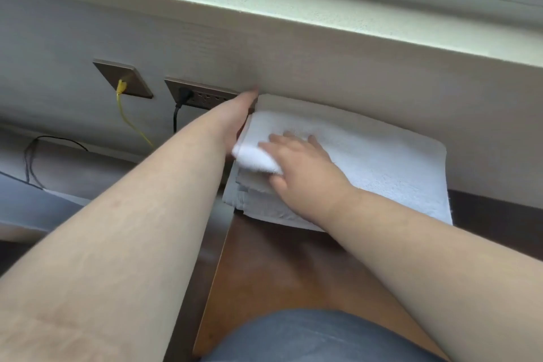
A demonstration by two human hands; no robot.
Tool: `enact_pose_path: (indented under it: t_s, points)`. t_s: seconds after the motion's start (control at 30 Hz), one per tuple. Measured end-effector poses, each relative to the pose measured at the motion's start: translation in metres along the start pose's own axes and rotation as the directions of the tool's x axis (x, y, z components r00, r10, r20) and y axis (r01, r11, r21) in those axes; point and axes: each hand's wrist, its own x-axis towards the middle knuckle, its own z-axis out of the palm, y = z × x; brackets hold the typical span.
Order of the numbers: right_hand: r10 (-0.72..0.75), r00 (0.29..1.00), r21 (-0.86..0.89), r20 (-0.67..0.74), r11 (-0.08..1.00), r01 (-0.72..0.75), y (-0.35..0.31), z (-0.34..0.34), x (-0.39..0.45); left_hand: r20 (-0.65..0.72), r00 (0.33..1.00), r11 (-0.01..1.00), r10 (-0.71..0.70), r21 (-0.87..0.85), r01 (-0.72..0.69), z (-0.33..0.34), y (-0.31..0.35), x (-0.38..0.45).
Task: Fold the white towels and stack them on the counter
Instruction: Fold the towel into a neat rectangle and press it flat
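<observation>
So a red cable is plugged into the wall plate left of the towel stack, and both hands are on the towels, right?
Not quite: the cable in the wall plate is yellow, not red, as the head view shows. Both the left hand and the right hand are on the towel stack.

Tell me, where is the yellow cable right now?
In the head view, the yellow cable hangs on the left, plugged into a wall plate beside the power strip.
</observation>
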Motion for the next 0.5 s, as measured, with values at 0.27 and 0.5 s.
enact_pose_path:
  t_s: [0.27, 0.5]
  points:
    - [-0.007, 0.998, -0.265, 0.055, 0.964, 0.021, 0.030, -0.005, -0.045, -0.264, 0.895, 0.715, 0.358, 0.695, -0.081, 0.008, -0.013, 0.000]
    - [0.250, 0.967, -0.240, -0.044, 0.937, -0.253, 0.078, -0.019, -0.123, 0.346, 0.463, -0.132, 0.816, 0.892, -0.432, 0.095, -0.055, -0.044]
